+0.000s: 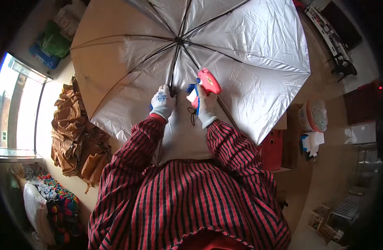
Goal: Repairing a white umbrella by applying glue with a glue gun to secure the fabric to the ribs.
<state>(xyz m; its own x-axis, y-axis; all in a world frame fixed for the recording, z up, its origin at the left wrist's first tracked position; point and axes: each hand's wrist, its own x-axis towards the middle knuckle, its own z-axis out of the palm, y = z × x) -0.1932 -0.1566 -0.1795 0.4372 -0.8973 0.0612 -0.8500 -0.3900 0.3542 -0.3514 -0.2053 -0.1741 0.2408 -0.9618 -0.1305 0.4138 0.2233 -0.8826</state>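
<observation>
An opened umbrella [250,37] with a silvery inner side and dark ribs spreads in front of me, its inside facing me. My left hand [162,100], in a white knit glove with blue print, is closed around the lower part of the umbrella's dark shaft [173,75]. Just to the right, my right hand [205,100], in a white and blue glove, grips a pink pistol-shaped device [209,81]. The device's wide end points up over the silver cloth; its exact kind is unclear. A dark cord loop [192,116] hangs below that hand.
Crumpled brown cloth [70,129] lies in a heap on the left, near a bright window [18,104]. Colourful bundled items [60,196] sit lower left. Right of the umbrella are a red box [271,152], a white tub [314,114] and white paper [313,141].
</observation>
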